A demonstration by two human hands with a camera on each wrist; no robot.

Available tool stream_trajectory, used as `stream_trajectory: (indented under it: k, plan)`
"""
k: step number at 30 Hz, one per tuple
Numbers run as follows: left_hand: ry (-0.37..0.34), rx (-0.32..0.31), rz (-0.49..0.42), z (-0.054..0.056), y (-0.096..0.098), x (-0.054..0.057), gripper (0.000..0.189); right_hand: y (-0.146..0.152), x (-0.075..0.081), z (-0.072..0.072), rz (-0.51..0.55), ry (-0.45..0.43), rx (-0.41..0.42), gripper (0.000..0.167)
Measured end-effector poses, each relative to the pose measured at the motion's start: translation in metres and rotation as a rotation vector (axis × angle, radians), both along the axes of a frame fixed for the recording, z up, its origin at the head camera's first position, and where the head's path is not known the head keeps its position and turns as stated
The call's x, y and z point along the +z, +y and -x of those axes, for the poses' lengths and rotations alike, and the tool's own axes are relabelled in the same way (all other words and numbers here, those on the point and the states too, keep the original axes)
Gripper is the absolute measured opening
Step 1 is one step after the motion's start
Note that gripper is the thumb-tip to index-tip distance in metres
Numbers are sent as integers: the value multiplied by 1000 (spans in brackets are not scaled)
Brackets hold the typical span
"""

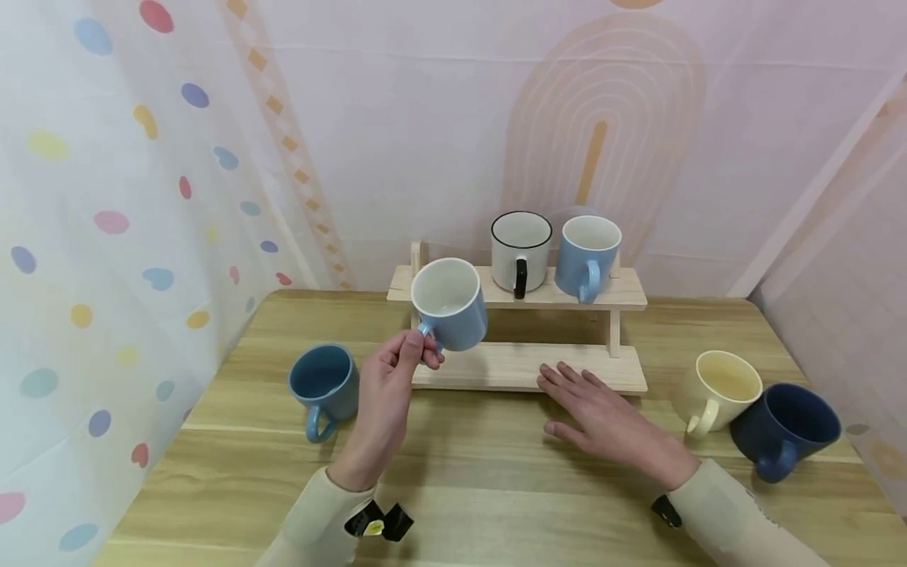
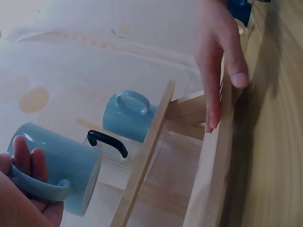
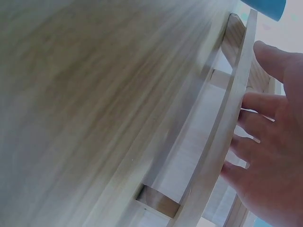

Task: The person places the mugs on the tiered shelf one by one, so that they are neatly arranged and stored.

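My left hand [image 1: 391, 394] grips a light blue mug [image 1: 460, 319] by its handle, the white inside facing up. In the head view this mug overlaps the left end of the upper shelf of a two-tier wooden rack [image 1: 517, 368]. Fingers of my right hand [image 1: 602, 417] lie straight at the front edge of the lower shelf, palm down. On the upper shelf stand a white mug with a black rim and handle [image 1: 505, 264] and another light blue mug [image 1: 577, 266]. The left wrist view shows the held mug [image 2: 57, 165] with fingers through its handle.
A teal mug [image 1: 342, 398] stands on the wooden table [image 1: 482, 504] left of the rack. At the right are a cream mug [image 1: 697, 402] and a navy mug [image 1: 761, 433], close together. A patterned curtain [image 1: 397, 142] hangs behind the table.
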State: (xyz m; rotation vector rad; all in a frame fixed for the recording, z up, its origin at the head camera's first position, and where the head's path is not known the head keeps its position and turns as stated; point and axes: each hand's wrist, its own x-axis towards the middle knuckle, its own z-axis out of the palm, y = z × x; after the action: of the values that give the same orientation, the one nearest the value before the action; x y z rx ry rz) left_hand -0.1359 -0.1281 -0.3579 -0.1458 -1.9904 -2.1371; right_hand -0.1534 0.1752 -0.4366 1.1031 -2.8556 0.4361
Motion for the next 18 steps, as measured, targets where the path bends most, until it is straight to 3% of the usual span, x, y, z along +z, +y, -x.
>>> stream_trajectory:
  k: [10,18]
  plan:
    - [88,78,-87,25,15,3,38,0,-1,0,3,11,4,65]
    - [100,120,-110,42,25,6,33,0,-1,1,-1,24,4,65]
